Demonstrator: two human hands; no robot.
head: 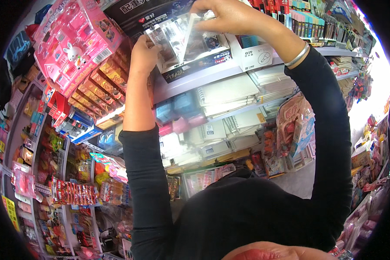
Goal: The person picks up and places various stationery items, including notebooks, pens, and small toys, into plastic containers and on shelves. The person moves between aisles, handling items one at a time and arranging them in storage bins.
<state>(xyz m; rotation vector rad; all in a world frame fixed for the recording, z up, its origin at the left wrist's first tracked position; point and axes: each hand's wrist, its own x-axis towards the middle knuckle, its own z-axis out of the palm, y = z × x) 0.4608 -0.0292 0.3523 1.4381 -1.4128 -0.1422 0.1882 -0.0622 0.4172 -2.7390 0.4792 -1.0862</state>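
A dark cardboard display box (195, 70) with printed writing stands on the upper shelf, holding clear and white packs of what look like pens (175, 32). At the box's left side, my left hand (145, 53) grips the edge of a clear pack or tray there, its thumb on the front. My right hand (214, 18) reaches over from the right, fingers bent around the top of a white divider or pack edge (190, 35) inside the box. Its fingertips are partly hidden, so its hold cannot be told. A silver bangle (298, 55) circles the right wrist.
A pink toy display box (73, 48) rises at the left above brown-orange boxes (97, 87). Right of the display stands a white carton (256, 58). Spiral notebooks (227, 92) fill the shelves below. Pens (307, 24) stand at upper right; packed goods (74, 191) line the left shelves.
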